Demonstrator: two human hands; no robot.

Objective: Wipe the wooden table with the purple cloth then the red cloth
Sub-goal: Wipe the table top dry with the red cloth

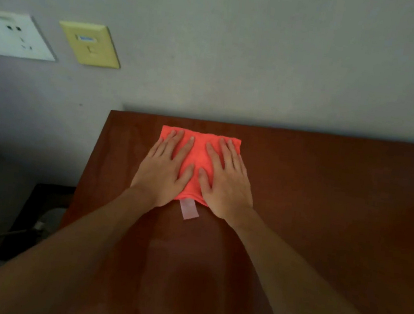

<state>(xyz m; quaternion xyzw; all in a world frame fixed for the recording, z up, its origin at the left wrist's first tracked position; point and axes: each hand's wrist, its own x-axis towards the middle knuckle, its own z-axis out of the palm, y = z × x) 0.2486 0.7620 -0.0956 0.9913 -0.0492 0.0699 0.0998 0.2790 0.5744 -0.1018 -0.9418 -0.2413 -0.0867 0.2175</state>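
2 hands flat on red cloth, left hand, right hand, fingers straight, grip seemingly unclenched, wooden table beneath

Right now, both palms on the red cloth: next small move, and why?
Probably slide the red cloth rightward: left hand and right hand press it flat near the wooden table's far left corner, with bare wood stretching right.

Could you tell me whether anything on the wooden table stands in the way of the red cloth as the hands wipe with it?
Nothing visible does. Both hands, left and right, press flat on the red cloth near the far left corner of the wooden table, whose visible surface is bare around it.
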